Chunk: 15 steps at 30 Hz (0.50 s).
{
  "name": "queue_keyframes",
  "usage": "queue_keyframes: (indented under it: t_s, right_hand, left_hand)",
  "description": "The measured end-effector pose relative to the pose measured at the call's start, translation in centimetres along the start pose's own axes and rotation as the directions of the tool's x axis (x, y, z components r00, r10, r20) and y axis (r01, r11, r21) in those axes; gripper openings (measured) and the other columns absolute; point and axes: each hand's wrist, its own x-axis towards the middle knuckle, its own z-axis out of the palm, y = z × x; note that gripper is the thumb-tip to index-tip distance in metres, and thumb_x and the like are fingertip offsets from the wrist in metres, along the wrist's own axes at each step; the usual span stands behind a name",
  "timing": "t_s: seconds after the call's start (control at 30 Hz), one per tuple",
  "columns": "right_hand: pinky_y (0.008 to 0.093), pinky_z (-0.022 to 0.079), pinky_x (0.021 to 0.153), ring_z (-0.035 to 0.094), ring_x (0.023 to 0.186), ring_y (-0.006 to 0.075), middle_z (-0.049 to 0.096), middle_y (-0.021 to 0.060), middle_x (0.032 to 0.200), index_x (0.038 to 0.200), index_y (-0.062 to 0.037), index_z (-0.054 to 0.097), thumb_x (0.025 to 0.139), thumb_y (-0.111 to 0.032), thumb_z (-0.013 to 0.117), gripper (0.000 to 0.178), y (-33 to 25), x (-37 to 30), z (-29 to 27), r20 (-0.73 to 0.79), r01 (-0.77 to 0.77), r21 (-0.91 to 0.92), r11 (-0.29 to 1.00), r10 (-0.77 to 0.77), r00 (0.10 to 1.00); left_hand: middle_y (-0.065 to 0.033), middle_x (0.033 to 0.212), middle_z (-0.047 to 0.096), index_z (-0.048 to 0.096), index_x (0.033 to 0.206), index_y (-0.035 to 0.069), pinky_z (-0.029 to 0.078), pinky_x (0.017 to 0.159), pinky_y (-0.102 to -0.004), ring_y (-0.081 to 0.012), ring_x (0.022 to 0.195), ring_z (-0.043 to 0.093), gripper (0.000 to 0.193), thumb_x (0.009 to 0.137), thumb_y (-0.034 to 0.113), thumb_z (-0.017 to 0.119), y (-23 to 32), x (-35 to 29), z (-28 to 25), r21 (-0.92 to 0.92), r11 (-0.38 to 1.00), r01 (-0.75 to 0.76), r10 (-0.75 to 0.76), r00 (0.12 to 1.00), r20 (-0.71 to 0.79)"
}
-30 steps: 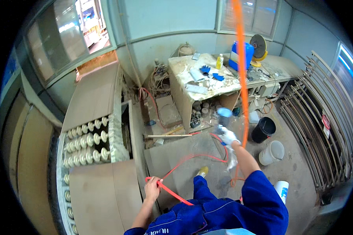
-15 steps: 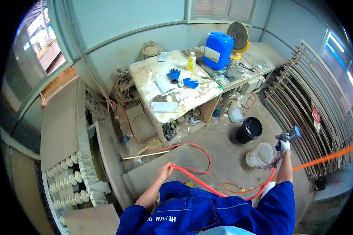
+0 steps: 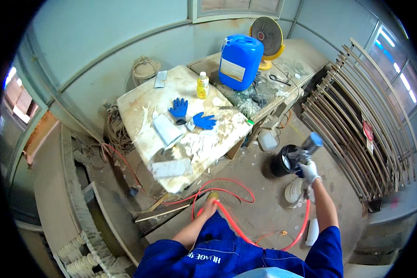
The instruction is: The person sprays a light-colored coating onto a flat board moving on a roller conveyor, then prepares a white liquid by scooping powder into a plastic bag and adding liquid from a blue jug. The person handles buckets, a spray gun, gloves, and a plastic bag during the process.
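Observation:
My left hand (image 3: 209, 208), bare, is closed around a red air hose (image 3: 234, 224) in front of my body. The hose sags across my waist and rises on the right toward a spray gun (image 3: 303, 156). Wearing a white glove, my right hand (image 3: 310, 172) grips this gun, held out at the right with its blue-ended cup (image 3: 314, 142) uppermost. In the picture the gun overlaps the right side of a black bucket (image 3: 279, 165); I cannot tell whether they touch. Below the hand stands a whitish bucket (image 3: 293, 192), partly hidden by my hand and the gun.
Ahead stands a stained worktable (image 3: 136, 104) with blue gloves (image 3: 179, 107), a yellow bottle (image 3: 202, 86) and a blue jerrycan (image 3: 241, 60). Behind the jerrycan is a yellow fan (image 3: 267, 38). A slatted rack (image 3: 352, 116) leans along the right. Loops of red hose (image 3: 227, 180) lie on the floor.
The spray gun has moved from right of the black bucket to in front of its right side. My left hand still holds the hose, slightly farther right. My view has shifted.

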Motion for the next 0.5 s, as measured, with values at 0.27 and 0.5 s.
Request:
queue_keyframes:
  t_s: [0.27, 0.5]
  right_hand:
    - [0.0333, 0.054, 0.057, 0.067, 0.067, 0.0173, 0.068, 0.0037, 0.082, 0.109, -0.0066, 0.069, 0.084, -0.019, 0.073, 0.028, -1.6, 23.3, 21.8, 0.053, -0.034, -0.497, 0.867, 0.069, 0.996]
    - [0.0346, 0.056, 0.046, 0.069, 0.059, 0.0251, 0.066, 0.0064, 0.085, 0.108, -0.0085, 0.061, 0.089, -0.011, 0.068, 0.02, -5.2, 36.4, 42.6, 0.267, -0.217, 0.357, 0.908, 0.124, 0.956]
  left_hand:
    - [-0.0196, 0.112, 0.065, 0.067, 0.108, 0.01, 0.045, 0.095, -0.049, -0.0417, 0.107, 0.057, 0.031, 0.086, 0.031, 0.064, -12.6, -5.6, -12.1, 0.392, 0.676, 0.624, -0.672, 0.741, -0.021]
    - [-0.0196, 0.12, 0.06, 0.066, 0.105, 0.012, 0.05, 0.089, -0.0481, -0.04, 0.11, 0.057, 0.025, 0.085, 0.026, 0.066, -18.1, -21.7, -17.9, 0.503, 0.319, 0.803, -0.789, 0.52, -0.329]
